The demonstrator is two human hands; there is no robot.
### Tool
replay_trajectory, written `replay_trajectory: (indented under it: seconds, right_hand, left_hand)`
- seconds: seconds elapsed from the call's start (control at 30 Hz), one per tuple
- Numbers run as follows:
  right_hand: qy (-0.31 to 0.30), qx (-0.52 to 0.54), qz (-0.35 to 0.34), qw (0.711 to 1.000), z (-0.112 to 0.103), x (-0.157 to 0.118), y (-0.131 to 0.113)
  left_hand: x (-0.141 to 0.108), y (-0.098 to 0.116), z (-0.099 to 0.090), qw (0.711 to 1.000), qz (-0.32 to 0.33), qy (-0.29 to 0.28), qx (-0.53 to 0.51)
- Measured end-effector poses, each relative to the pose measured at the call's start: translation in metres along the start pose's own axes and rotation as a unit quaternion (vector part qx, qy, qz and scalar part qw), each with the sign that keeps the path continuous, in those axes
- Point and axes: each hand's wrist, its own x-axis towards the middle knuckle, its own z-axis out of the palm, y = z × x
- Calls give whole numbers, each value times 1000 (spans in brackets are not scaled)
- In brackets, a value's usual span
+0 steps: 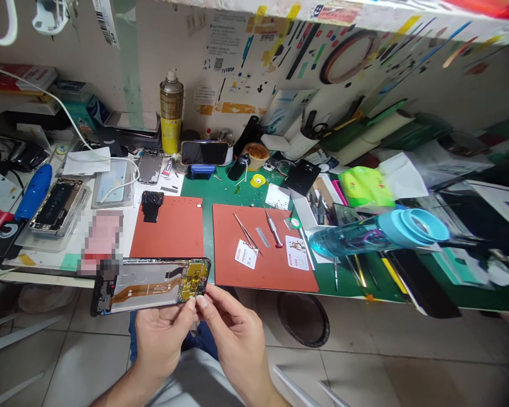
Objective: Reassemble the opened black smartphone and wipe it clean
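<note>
An opened smartphone (146, 287) is held in the air over the bench's front edge, tilted slightly, its inside facing me. An orange flex cable and a gold-coloured board show in it. My left hand (163, 336) supports it from below, thumb near the board. At the right end, my right hand (237, 333) grips the phone's lower edge between thumb and fingers; whether a small part is pinched there cannot be made out. Tweezers (247, 234), a screwdriver (274, 228) and two cards lie on the right orange mat (275, 275). A dark phone part (151, 204) rests on the left mat (167, 229).
A blue water bottle (356, 238) lies across the right side. Behind the mats stand a spray can (171, 113) and a propped phone (204, 153). An opened phone (58, 204) sits at left, near a white cable (74, 127). Below the bench is a round bin (303, 319).
</note>
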Motion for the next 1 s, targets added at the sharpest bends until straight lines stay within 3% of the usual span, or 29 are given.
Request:
replay_trajectory:
  seconds: [0.2,0.77,1.0]
  right_hand:
    - [-1,26,8,1000,2,1,-2]
    - [-10,49,27,998,5,3,-3]
    - [4,-20,17,1000,1,7,-4]
  left_hand:
    - [5,0,-4,999,-31,-4,-28]
    - [8,9,5,997,4,15,-76]
    - [6,9,6,997,-8,18,-77]
